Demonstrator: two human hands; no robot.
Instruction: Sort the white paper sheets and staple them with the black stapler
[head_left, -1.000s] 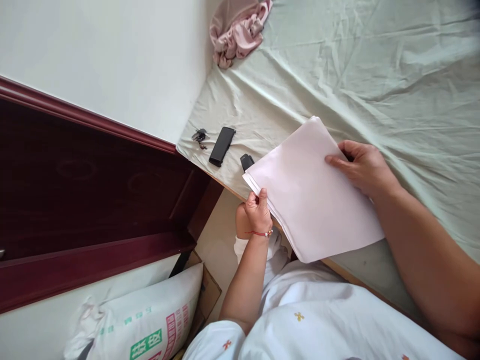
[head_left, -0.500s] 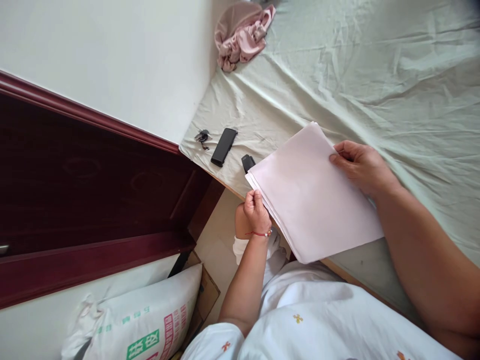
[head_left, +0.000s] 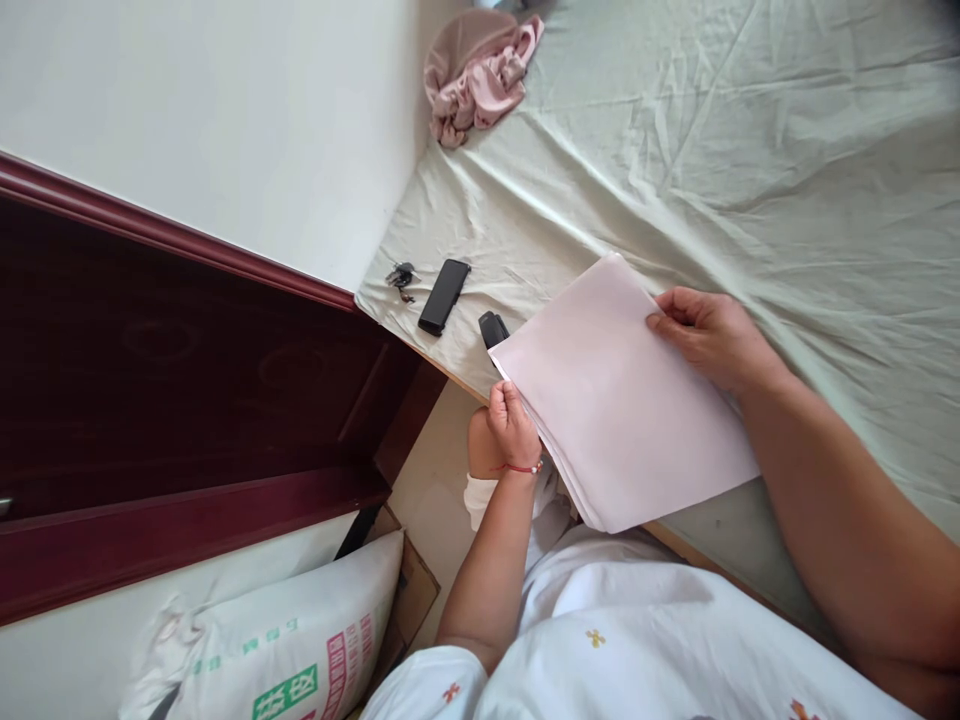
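Several blank white sheets of paper (head_left: pixel 626 400) lie in a loose stack, tilted over the front edge of the cloth-covered surface. At their far right edge, my right hand (head_left: pixel 716 335) pinches the stack, with the thumb on top and the other fingers partly beneath. My left hand (head_left: pixel 514 422), a red string bracelet on its wrist, is closed at the near left edge of the sheets. Its fingertips are hidden, and the paper edge runs right against it. Just beyond the stack's left corner sits a small black object (head_left: pixel 492 328), partly covered by the paper.
A black phone-like slab (head_left: pixel 444 297) and a bunch of keys (head_left: pixel 401 278) rest on the pale green cloth (head_left: pixel 720 180). Crumpled pink fabric (head_left: pixel 484 80) lies near the wall. Dark red wooden furniture (head_left: pixel 187 380) and a printed white sack (head_left: pixel 300 630) stand at left.
My right hand and the paper have shifted slightly left. The left edges of the sheets lie closer together at the far corner. My left hand has barely moved.
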